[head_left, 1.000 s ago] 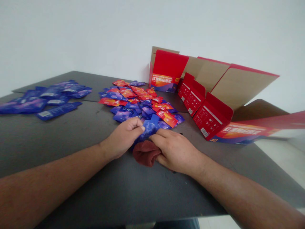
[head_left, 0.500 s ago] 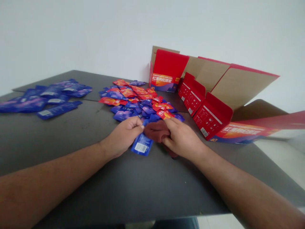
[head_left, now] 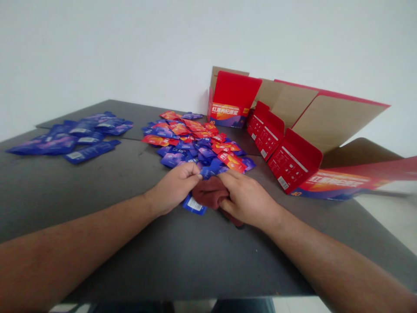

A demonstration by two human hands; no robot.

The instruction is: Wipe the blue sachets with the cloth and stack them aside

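My left hand (head_left: 174, 188) pinches the top of a blue sachet (head_left: 194, 204) that lies on the dark table (head_left: 130, 243). My right hand (head_left: 247, 199) presses a dark red cloth (head_left: 209, 194) onto that sachet, with the fingers curled over the cloth. Only the sachet's lower end with a white label shows from under the cloth. Just beyond both hands lies a heap of red and blue sachets (head_left: 195, 141).
A second spread of blue sachets (head_left: 78, 137) lies at the far left of the table. Open red cartons (head_left: 286, 156) and a flattened red box (head_left: 352, 180) stand at the right, with one upright red box (head_left: 233, 102) against the white wall.
The right hand slid the cloth from the near end of the sachet up to its top, then back down over its middle. The left hand kept its pinch.
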